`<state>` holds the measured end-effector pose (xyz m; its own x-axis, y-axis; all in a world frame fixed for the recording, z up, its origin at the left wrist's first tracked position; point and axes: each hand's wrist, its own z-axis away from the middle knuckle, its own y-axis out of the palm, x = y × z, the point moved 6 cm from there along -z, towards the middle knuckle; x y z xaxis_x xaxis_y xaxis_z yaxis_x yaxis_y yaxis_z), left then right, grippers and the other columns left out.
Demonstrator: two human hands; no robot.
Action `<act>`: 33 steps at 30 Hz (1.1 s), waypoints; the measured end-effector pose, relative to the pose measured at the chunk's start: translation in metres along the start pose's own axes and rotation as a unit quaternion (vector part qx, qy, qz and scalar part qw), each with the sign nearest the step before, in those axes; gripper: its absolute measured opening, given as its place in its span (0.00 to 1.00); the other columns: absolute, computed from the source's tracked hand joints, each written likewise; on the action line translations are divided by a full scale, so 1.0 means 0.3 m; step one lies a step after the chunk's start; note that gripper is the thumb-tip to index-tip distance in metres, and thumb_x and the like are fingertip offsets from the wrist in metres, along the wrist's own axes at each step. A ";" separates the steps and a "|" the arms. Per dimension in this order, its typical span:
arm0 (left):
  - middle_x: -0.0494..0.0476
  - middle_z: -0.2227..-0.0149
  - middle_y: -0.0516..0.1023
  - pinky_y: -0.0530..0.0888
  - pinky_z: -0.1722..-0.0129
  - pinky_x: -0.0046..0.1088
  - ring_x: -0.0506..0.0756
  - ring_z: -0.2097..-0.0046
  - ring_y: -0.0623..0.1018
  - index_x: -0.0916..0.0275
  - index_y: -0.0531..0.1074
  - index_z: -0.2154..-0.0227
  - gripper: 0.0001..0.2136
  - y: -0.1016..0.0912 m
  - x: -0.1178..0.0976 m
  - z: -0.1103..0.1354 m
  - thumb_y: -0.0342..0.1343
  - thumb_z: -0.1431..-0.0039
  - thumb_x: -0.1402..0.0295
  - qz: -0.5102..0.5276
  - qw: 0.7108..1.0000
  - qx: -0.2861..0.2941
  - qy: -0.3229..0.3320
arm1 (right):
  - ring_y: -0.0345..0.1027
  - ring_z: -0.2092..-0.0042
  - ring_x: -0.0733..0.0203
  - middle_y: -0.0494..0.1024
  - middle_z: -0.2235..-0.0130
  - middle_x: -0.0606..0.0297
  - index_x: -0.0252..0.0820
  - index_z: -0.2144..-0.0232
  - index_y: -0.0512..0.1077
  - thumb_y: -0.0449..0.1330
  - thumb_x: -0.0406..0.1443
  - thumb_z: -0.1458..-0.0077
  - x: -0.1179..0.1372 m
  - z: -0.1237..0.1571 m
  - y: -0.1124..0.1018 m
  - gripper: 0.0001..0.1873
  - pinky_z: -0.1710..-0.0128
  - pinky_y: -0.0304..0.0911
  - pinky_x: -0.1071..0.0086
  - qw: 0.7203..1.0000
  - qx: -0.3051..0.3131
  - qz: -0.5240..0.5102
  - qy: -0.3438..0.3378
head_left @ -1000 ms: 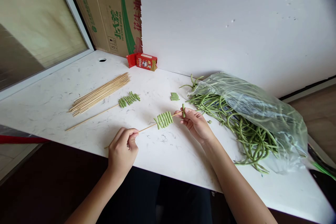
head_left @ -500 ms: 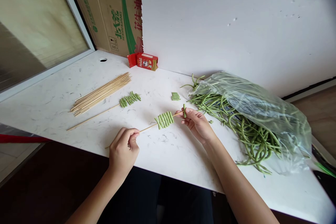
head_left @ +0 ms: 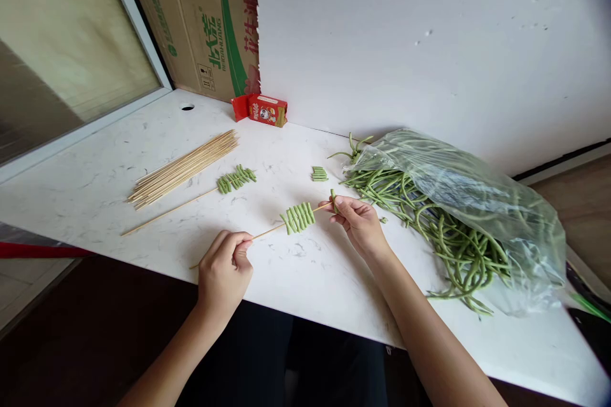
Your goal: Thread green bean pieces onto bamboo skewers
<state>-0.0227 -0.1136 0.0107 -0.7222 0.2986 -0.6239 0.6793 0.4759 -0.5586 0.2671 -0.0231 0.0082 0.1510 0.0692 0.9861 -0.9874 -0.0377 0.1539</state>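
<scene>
My left hand (head_left: 226,273) is closed around the lower part of a bamboo skewer (head_left: 268,232), whose tail pokes out past the wrist side. Several cut green bean pieces (head_left: 298,218) sit threaded crosswise along its middle. At the skewer's far end, my right hand (head_left: 356,219) pinches one more green bean piece (head_left: 333,199) between thumb and fingers, at the tip. Beyond the hands, a small stack of cut bean pieces (head_left: 319,173) lies on the white table (head_left: 286,280). A finished-looking skewer of beans (head_left: 236,179) rests to the left.
A bundle of bare bamboo skewers (head_left: 184,168) lies at the left. Long green beans (head_left: 470,261) spill from a clear plastic bag (head_left: 520,222) on the right. A small red box (head_left: 268,110) stands at the back, before a cardboard carton (head_left: 191,25) and a white panel (head_left: 420,32).
The bean piece in my right hand has shifted slightly left and tilted at the skewer's tip. My left hand keeps its hold, nearly unmoved.
</scene>
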 end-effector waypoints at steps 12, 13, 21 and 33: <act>0.52 0.65 0.80 0.75 0.63 0.24 0.51 0.63 0.80 0.60 0.77 0.64 0.10 0.000 -0.005 -0.005 0.55 0.36 0.81 -0.003 1.000 -0.008 0.006 | 0.82 0.52 0.52 0.87 0.56 0.57 0.44 0.63 0.86 0.74 0.51 0.46 -0.017 0.007 0.011 0.18 0.60 0.78 0.66 0.999 -0.020 -0.035 0.005; 0.52 0.65 0.80 0.75 0.63 0.24 0.51 0.63 0.80 0.60 0.77 0.64 0.10 0.000 -0.004 -0.004 0.55 0.37 0.81 -0.004 1.000 -0.008 0.006 | 0.82 0.51 0.52 0.87 0.56 0.57 0.44 0.63 0.85 0.74 0.51 0.47 -0.019 0.007 0.012 0.18 0.58 0.78 0.66 0.999 -0.018 -0.038 0.008; 0.52 0.65 0.80 0.75 0.63 0.25 0.51 0.63 0.80 0.60 0.77 0.64 0.11 0.001 0.001 0.000 0.54 0.38 0.82 -0.005 1.000 -0.006 0.004 | 0.81 0.47 0.48 0.87 0.56 0.58 0.45 0.65 0.85 0.74 0.52 0.47 -0.023 0.010 0.023 0.19 0.52 0.79 0.62 0.999 -0.013 -0.042 0.006; 0.51 0.65 0.80 0.75 0.63 0.24 0.51 0.63 0.81 0.60 0.77 0.64 0.12 0.002 -0.003 -0.001 0.54 0.39 0.84 -0.009 1.000 -0.003 0.005 | 0.81 0.46 0.50 0.87 0.55 0.61 0.47 0.63 0.85 0.73 0.51 0.44 -0.037 0.009 0.022 0.16 0.50 0.79 0.62 0.999 0.005 -0.041 -0.001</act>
<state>-0.0218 -0.1133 0.0112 -0.7363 0.2982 -0.6074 0.6647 0.4869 -0.5667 0.2590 -0.0267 -0.0015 0.2310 0.0695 0.9705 -0.9713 -0.0424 0.2342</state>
